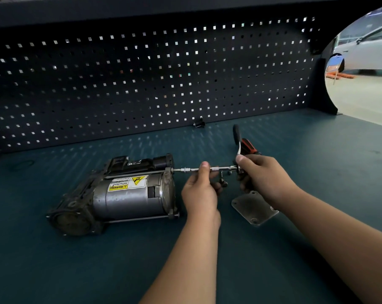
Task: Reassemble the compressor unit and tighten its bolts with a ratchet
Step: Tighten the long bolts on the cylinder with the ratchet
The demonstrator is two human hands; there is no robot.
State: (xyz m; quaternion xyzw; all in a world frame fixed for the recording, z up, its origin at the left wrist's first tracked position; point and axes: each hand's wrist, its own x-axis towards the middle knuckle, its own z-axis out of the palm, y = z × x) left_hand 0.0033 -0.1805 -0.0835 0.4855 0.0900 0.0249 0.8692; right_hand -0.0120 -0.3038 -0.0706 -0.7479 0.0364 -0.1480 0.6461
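At the right end of the compressor [124, 194], the socket on the long extension bar [192, 170] sat at the head of the upper through-bolt [137, 173]. The join was too small to confirm a full seat.

Risks, my read:
- Long bar = leverage off-axis. If the bar sagged or the pull went sideways, the socket could cock off and round the bolt head.
- Compressor was unclamped, just lying on the table [76, 270]. Real torque could roll or slide it.
- Cross-threading is possible if the bolt wasn't started straight. Can't tell from here.
- Loose bolts [224, 182] lay directly under the bar, just beside the left fingers. A swing could scatter them.
- Cover plate [253, 208] lay flat on the table, not fitted. Torquing 1 corner hard before the rest are in could pull things uneven.

Hands:
- Left hand [199, 191] pinched the bar about midway, thumb on top, steadying it.
- Right hand [262, 174] was closed round the head end of the ratchet [237, 137], with the handle standing up and away from it. A red-and-black screwdriver [249, 147] lay just behind.

Layout:
- Compressor lay on its side, left of both hands, warning label up.
- Left hand was near its right end but not touching. The bar was the only link.
- Right hand was further out, at the bar's far end, with the plate just below it.
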